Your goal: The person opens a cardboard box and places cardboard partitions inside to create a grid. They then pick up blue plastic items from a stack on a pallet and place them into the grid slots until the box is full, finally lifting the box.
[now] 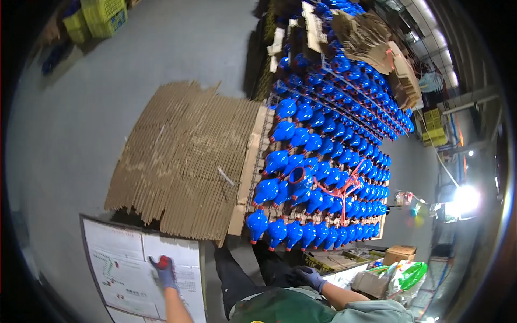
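At near left, the left hand (166, 273), gloved, has its fingers closed on a small red piece (162, 262) above the white printed carton (113, 242), while the gloved right hand (310, 276) rests by the person's lap, its grip impossible to tell. Beyond, right of a stack of brown cardboard (177, 156), a wire-mesh rack (257, 141) holds rows of glossy blue vessels (277, 160) with red ends, a red strap (344, 189) lying over them. Yellow crates (102, 16) stand far left, their contents unclear, and a white-and-green bag (407, 277) bulges near right beside a cardboard box (399, 253).
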